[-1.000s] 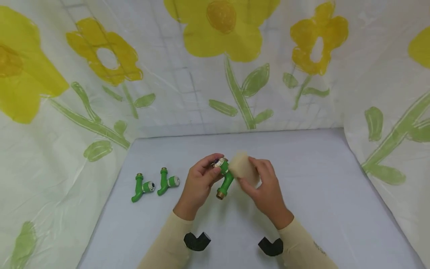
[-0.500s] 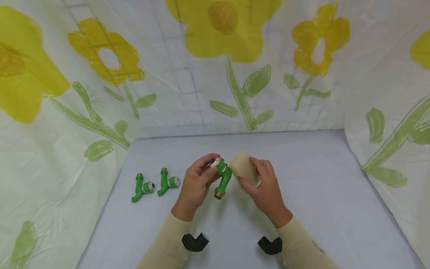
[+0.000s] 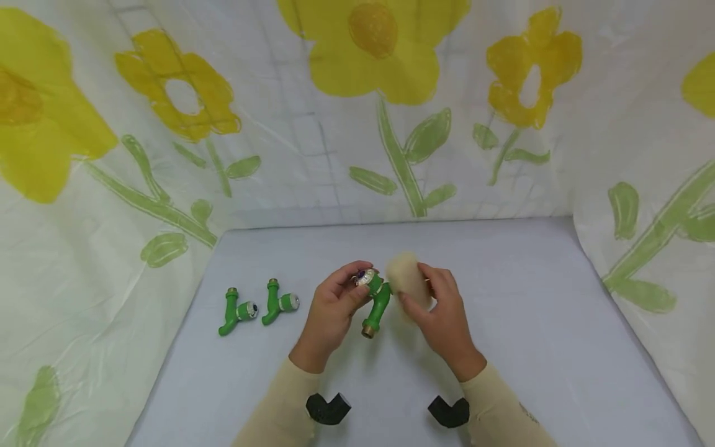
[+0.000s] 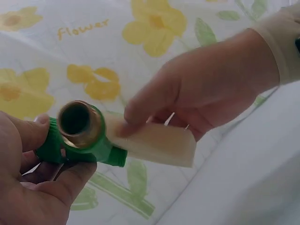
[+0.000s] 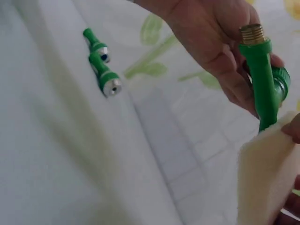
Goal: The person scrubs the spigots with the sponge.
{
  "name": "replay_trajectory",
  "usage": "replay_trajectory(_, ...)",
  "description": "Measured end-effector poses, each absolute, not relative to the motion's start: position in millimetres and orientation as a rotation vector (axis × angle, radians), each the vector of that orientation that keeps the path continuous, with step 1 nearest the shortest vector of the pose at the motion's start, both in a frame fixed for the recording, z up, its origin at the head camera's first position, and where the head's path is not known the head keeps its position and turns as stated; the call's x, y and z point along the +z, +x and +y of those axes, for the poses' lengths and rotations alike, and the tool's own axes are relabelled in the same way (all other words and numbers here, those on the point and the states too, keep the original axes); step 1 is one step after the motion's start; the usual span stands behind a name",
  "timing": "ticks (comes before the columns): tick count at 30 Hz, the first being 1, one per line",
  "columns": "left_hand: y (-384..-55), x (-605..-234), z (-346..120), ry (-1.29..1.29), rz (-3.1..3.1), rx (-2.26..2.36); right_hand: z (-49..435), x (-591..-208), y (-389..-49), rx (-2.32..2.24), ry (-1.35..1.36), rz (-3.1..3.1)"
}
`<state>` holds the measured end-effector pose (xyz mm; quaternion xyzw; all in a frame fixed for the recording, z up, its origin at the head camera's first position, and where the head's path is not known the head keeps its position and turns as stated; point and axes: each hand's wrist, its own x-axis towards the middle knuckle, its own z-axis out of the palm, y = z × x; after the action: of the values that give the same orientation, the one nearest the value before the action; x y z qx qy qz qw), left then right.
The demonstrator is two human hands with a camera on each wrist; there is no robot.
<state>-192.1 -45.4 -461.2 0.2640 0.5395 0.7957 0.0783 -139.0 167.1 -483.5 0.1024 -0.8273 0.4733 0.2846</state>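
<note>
My left hand grips a green tap by its silver-trimmed knob, with the brass threaded end pointing down toward me. In the left wrist view the open brass end faces the camera. My right hand holds a thick cream sponge between thumb and fingers, right at the tap's spout. From the right wrist view, the sponge overlaps the spout tip of the tap. Both things are held above the table.
Two more green taps lie side by side at the left of the white table. Hanging sheets painted with yellow flowers enclose the back and sides. A black curved piece sits at each wrist.
The tap has tilted back and forth in my left hand and now sits slightly lower. The sponge has shifted and turned a little against the spout. The two lying taps have not moved.
</note>
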Motion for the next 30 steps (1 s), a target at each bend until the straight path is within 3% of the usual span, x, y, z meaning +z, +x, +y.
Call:
replay_trajectory(7,-194,-459,-50,0.647,1.597,2.523,149,-479,-122,1.310,0.657,-2.213)
replay_trajectory(15,-191,-456,-54,0.709,1.546,2.519,162,-489,-135,1.246,0.323,-2.212)
replay_trajectory(22,-189,-461,-53,0.673,1.551,2.506,152,-476,-123,1.337,0.672,-2.213)
replay_trajectory(30,-188,-454,-55,0.776,1.511,2.505,163,-474,-129,1.207,0.276,-2.258)
